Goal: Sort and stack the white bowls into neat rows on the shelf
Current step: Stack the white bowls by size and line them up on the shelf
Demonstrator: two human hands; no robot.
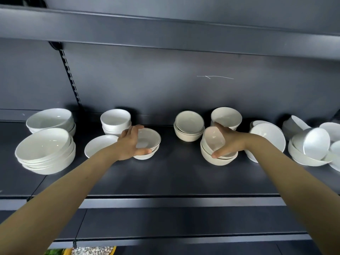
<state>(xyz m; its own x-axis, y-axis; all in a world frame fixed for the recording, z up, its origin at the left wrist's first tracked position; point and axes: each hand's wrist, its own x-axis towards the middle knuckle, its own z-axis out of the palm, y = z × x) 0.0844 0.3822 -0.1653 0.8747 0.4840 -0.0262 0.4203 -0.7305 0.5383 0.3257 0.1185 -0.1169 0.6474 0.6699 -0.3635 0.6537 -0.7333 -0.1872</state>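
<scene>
- left hand (131, 142) grips the left side of a dark-rimmed bowl (149, 139): thumb on the near rim, fingers curled over the far rim.
- that bowl sits nested in 1 more bowl, front-ish on the shelf (174, 179), left of centre.
- right hand (229, 140) holds a tilted bowl (213, 138), thumb at its low edge, fingers hooked over the top edge.
- tilted bowl's opening faces left and toward me. its low edge is down in the top of a cream stack (218, 160), right of centre.
- shallow dish (100, 145) lies flat just beside the left wrist, partly hidden by it.
- behind it, a small white stack (116, 120) near the back panel.
- far left: 2 stacks of big bowls, front stack (46, 151) and rear stack (51, 120), both leaning a bit.
- back row, centre: rimmed cream stack (189, 126), dark line round the rims.
- next to it, right, a deep white bowl (226, 116), base hidden behind the right hand's fingers.
- big white bowl (266, 137) tipped behind the right wrist.
- far right: messy pile (312, 144), bowls on edge and at odd angles, count unclear.
- pale scratch (215, 77) on the back wall above.
</scene>
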